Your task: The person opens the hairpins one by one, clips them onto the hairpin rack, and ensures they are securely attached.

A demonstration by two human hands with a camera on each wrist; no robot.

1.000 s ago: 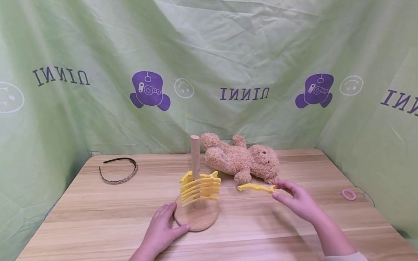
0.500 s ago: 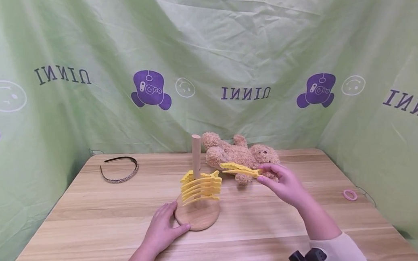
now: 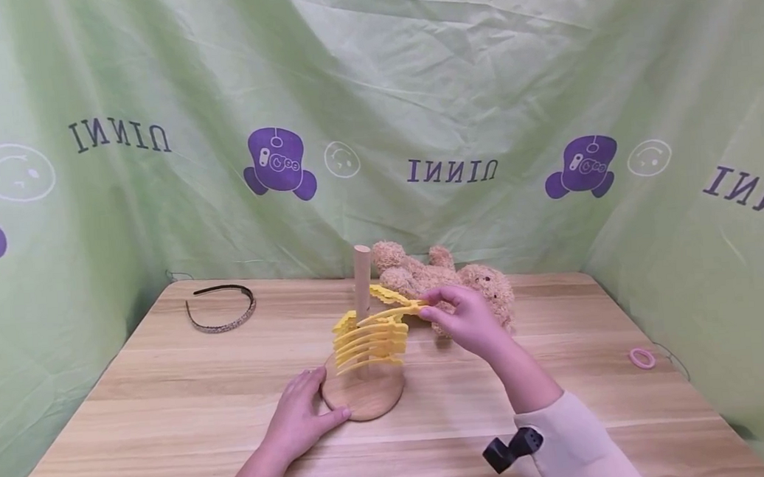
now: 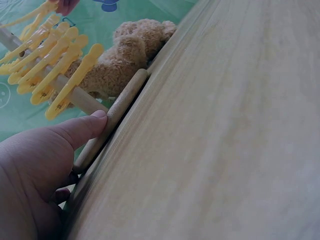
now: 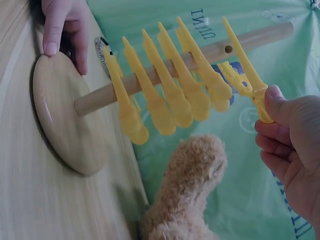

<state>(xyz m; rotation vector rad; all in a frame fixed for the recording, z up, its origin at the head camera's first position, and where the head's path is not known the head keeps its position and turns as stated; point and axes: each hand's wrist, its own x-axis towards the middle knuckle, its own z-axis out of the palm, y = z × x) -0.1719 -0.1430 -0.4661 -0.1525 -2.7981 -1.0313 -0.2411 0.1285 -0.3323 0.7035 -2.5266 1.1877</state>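
Note:
A wooden stand has a round base (image 3: pixel 365 398) and an upright post (image 3: pixel 361 269). Several yellow hair clips (image 3: pixel 371 343) are clamped on the post, one above another. My left hand (image 3: pixel 298 418) holds the left edge of the base, thumb toward the front and fingers behind. Between thumb and fingers my right hand (image 3: pixel 464 320) pinches another yellow hair clip (image 5: pixel 257 92) by its tail end. This clip is spread, its two arms on either side of the post, above the clamped ones, in the right wrist view. Whether it touches the post, I cannot tell.
Behind the stand a fluffy teddy bear (image 3: pixel 485 290) lies on its side. A glittery headband (image 3: pixel 224 323) is at the back left of the wooden table (image 3: pixel 169 431), and a pink ring (image 3: pixel 642 358) at the right. Green printed cloth (image 3: pixel 371 84) hangs around the table.
My right hand has carried the yellow hair clip up and left from beside the teddy bear to the post, and the clip has opened. My left hand stays on the base.

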